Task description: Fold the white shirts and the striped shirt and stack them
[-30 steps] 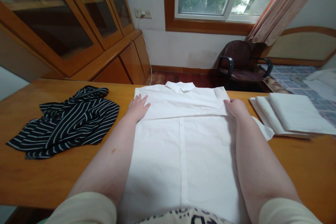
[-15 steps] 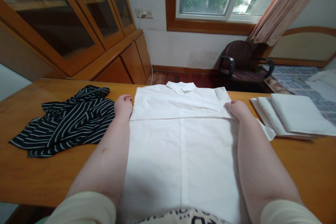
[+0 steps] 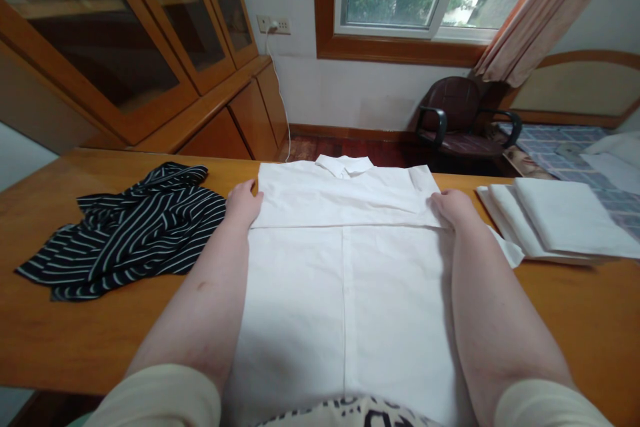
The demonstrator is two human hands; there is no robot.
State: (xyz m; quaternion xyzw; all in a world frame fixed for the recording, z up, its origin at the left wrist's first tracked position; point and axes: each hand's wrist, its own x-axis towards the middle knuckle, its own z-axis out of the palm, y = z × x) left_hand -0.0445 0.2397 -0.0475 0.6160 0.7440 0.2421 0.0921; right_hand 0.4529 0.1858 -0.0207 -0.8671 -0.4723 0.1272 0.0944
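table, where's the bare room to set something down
Bare table: left of the left arm, on the near side of the striped cloth; right of the right arm, on the near side of the white stack. The white shirt crowds the middle.

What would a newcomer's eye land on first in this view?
Probably the big white shirt, spread across the middle of the wooden table with its collar at the far edge, the left hand and right hand at its two sides. Next, the crumpled black-and-white striped cloth on the table to the left. Then the stack of folded white cloths toward the right.
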